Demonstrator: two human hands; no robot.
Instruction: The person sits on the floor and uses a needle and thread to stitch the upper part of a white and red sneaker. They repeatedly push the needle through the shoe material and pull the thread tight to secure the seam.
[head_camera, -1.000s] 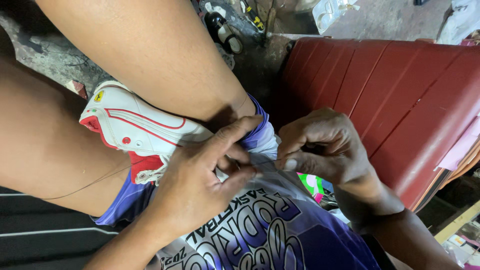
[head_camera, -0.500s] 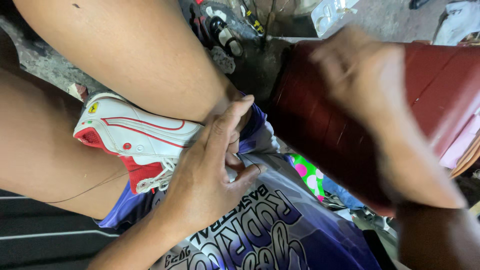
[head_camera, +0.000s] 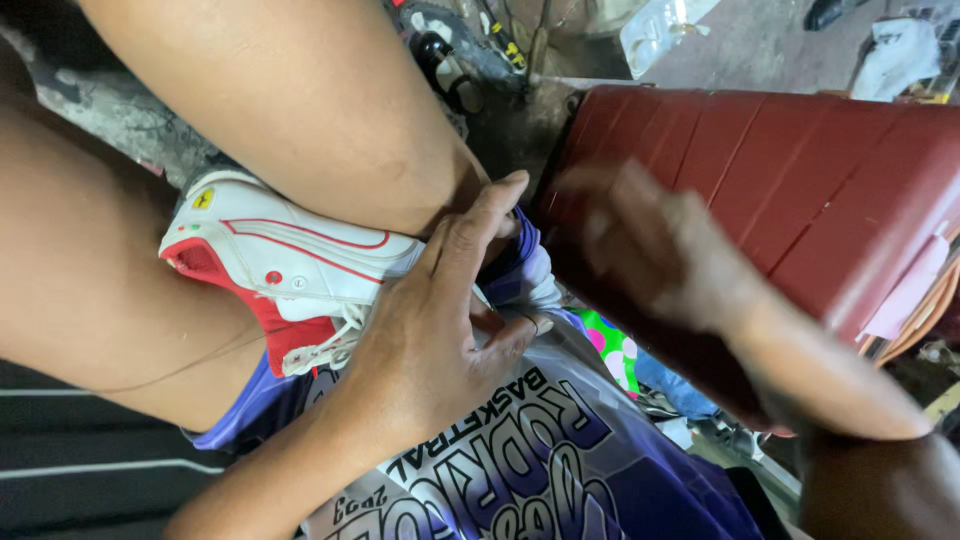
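Observation:
My left hand (head_camera: 440, 320) lies flat on a white and red sneaker (head_camera: 290, 270) that is wedged between my bare legs, its fingers pressing the shoe's heel end against a purple and white printed cloth (head_camera: 520, 450). White laces hang by my palm. My right hand (head_camera: 650, 250) is blurred in mid-air, just right of the shoe, in front of a dark red ribbed box (head_camera: 800, 170). Its fingers look spread and I see nothing in it.
The red box fills the right side. Tools and a dark bottle (head_camera: 440, 55) lie on the ground at the top, beside a clear plastic bag (head_camera: 655, 30). A green and pink patterned object (head_camera: 615, 350) shows under the cloth. A black striped surface (head_camera: 80, 470) lies bottom left.
My right hand left the cloth beside the shoe, swung up to the right, and now comes back down towards it. My left hand went from pinching the cloth to lying flat.

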